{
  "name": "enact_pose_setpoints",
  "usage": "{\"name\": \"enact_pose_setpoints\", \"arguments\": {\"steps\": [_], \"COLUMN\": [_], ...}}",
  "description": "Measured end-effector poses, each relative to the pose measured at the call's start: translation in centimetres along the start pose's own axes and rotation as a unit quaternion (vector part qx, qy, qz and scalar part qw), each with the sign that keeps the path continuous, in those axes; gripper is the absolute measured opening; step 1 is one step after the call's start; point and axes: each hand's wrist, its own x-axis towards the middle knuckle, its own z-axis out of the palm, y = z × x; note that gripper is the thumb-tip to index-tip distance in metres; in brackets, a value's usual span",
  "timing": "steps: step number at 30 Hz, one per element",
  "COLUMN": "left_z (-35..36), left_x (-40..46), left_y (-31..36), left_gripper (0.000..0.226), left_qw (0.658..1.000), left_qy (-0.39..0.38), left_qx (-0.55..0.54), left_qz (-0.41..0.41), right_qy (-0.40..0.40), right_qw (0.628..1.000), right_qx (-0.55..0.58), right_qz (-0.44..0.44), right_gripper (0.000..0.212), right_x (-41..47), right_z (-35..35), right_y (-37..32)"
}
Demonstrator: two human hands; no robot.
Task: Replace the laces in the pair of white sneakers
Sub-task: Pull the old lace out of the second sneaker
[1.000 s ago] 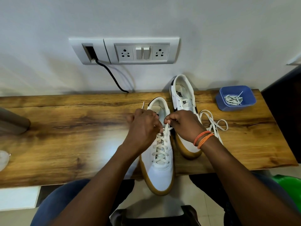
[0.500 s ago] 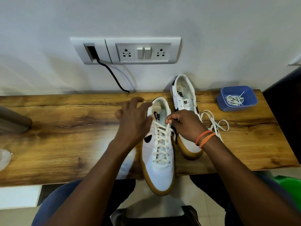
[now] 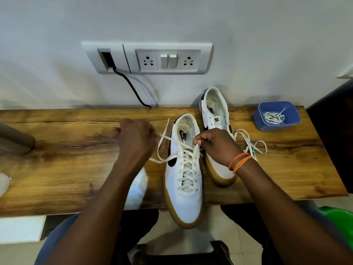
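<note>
Two white sneakers with gum soles and black swooshes on a wooden shelf. Near sneaker (image 3: 184,175) laced with a cream lace (image 3: 188,167), toe at 6 o'clock overhanging the edge. Second sneaker (image 3: 214,119) just beside at 1 o'clock, its loose lace (image 3: 250,144) trailing toward 3 o'clock.

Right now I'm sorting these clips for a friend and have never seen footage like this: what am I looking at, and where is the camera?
There is no machine here: a person wears one camera on the head, looking down at their own bare hands. On the wooden table stand two white sneakers. The left hand, blurred, pulls a lace end out sideways from the near sneaker, which is laced most of the way up. The right hand pinches the lace at the top eyelets. The far sneaker sits behind it, with a loose lace lying beside it. A blue tub holds more laces.
</note>
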Motion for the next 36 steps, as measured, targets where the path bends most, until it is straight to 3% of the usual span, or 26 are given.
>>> {"name": "enact_pose_setpoints", "arguments": {"steps": [3,7,11,15,22,28,31,33,36], "left_z": [0.5,1.4,2.6,3.7,2.5,1.6,0.6,-0.1,-0.1], "left_x": [0.1,-0.6,-2.1,-2.6,-1.9,-1.6,-0.5,0.5,1.0], "left_y": [-0.7,1.7,3.1,3.4,3.6,3.7,1.8,-0.4,-2.5], "left_gripper": [0.012,0.05,0.032,0.021,0.005,0.018,0.014,0.006,0.014], "left_qw": [0.998,0.997,0.978,0.968,0.98,0.975,0.982,0.99,0.986], "left_qy": [-0.031,-0.059,-0.083,-0.137,-0.124,-0.166,-0.112,-0.084,-0.131], "left_qx": [0.015,-0.013,0.038,0.082,-0.093,-0.148,-0.107,-0.03,0.048], "left_qz": [-0.044,0.051,0.188,0.194,0.128,-0.021,-0.105,-0.114,-0.096], "right_qy": [-0.001,-0.005,-0.014,-0.062,-0.085,-0.041,-0.052,-0.053,-0.002], "right_qw": [1.0,1.0,1.0,0.998,0.995,0.997,0.997,0.996,0.997], "right_qx": [-0.003,0.0,-0.002,-0.027,-0.018,-0.028,-0.039,-0.058,-0.052], "right_qz": [0.0,-0.002,-0.009,-0.005,-0.041,-0.055,-0.047,-0.05,-0.055], "right_gripper": [0.021,0.022,0.022,0.03,0.034,0.024,0.024,0.026,0.025], "right_x": [0.0,0.0,-0.2,-0.5,-0.3,-0.2,-0.3,-0.4,-0.7], "right_z": [0.0,-0.1,-0.3,-1.2,-1.5,-0.7,-1.1,-1.1,-0.1], "right_y": [-0.1,-0.2,-0.4,-0.6,0.1,0.0,0.2,0.3,-0.2]}}
